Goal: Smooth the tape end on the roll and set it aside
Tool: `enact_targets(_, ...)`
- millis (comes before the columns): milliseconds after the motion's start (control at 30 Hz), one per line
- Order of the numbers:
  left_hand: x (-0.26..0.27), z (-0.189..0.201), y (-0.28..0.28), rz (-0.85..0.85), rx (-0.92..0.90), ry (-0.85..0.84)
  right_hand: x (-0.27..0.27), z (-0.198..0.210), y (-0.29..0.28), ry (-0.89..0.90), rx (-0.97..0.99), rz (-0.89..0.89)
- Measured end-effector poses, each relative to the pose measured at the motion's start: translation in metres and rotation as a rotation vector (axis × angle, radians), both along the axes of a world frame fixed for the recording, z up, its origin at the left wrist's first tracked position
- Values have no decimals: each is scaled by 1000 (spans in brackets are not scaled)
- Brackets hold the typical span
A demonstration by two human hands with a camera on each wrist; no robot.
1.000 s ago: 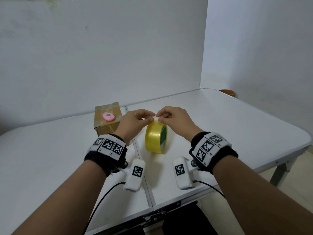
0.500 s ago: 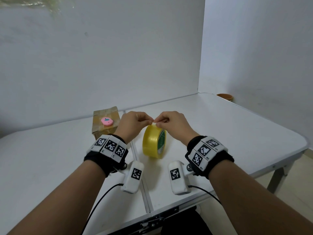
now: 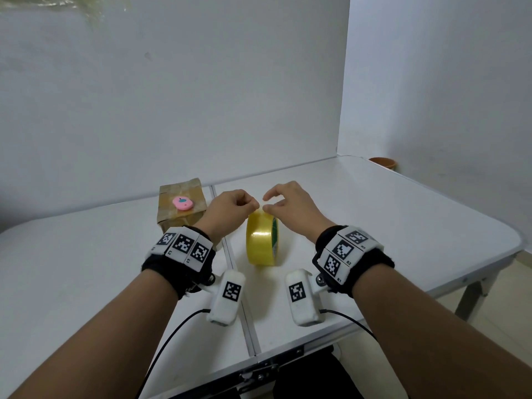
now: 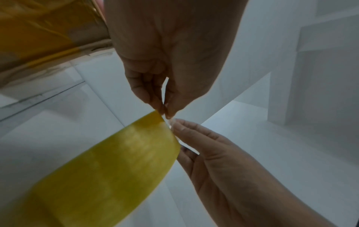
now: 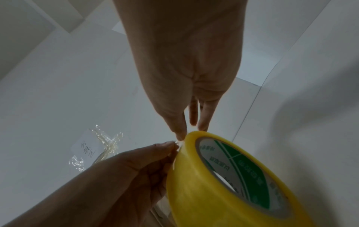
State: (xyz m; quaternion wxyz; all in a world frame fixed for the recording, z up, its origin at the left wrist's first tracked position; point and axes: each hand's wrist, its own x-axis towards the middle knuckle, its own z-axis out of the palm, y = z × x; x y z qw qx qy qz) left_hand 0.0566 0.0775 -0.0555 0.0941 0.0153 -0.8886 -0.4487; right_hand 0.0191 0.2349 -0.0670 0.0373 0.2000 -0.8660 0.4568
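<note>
Tape roll point(image 3: 261, 242) stands on edge on table point(image 3: 403, 226), directly under my fingertips. Left hand point(image 3: 230, 210) and right hand point(image 3: 290, 204) both pinch its loose end at top. Risk: short tab slips, restuck; roll unbraced, could roll off.

The tape roll point(image 5: 223, 176) carries a green core label with white printed characters, too blurred to read. A paper slip point(image 5: 87, 147) on the table bears handwritten characters, not legible. The wristband point(image 3: 349, 250) shows square coded markers with small tags "R1", "R2".
</note>
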Motion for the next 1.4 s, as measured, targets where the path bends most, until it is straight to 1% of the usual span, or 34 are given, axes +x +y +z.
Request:
enact_targets(67,0,-1,-1,5,126,-28,0,-1,0,-46,70,-20)
enact_targets(133,2,-1,0,19,209,-41,0,-3,0,-148,117,-26)
enact_targets(200,3,-2,1,30,239,-32,0,-5,-1,-234,69,-8)
enact_targets(333,2,-4,1,47,207,0,1,-6,-3,-277,-26,19)
enact_targets(433,0,-8,1,94,274,-36,0,-7,-3,-345,-89,34)
enact_targets(500,0,-10,3,98,411,-125,0,-7,-2,-381,-115,40)
enact_targets(600,0,-13,3,106,720,-280,1,-4,1,-419,-148,48)
enact_targets(633,0,-12,2,111,798,-340,2,-4,2,-438,-155,50)
enact_targets(733,7,-7,-2,82,931,-520,4,-6,3,-514,-162,70)
enact_targets(800,10,-4,-3,73,964,-544,5,-7,2,-537,-150,56)
enact_targets(900,11,-6,0,59,946,-494,8,-4,2,-571,-192,44)
enact_targets(967,11,-7,4,41,869,-427,8,0,2,-566,-210,51)
enact_targets(1000,11,-6,6,26,801,-388,7,2,2,-527,-191,46)
enact_targets(1100,11,6,8,4,576,-273,-6,7,0,-297,44,-49)
enact_targets(1167,9,18,4,4,475,-213,-14,8,-3,-202,222,-114)
enact_targets(1200,8,24,0,-1,450,-184,-18,8,-5,-181,307,-130)
enact_targets(1300,4,39,-15,-17,443,-127,-29,2,-10,-96,531,-162)
enact_targets(1400,-2,47,-32,-2,511,-74,-39,0,-15,37,705,-188)
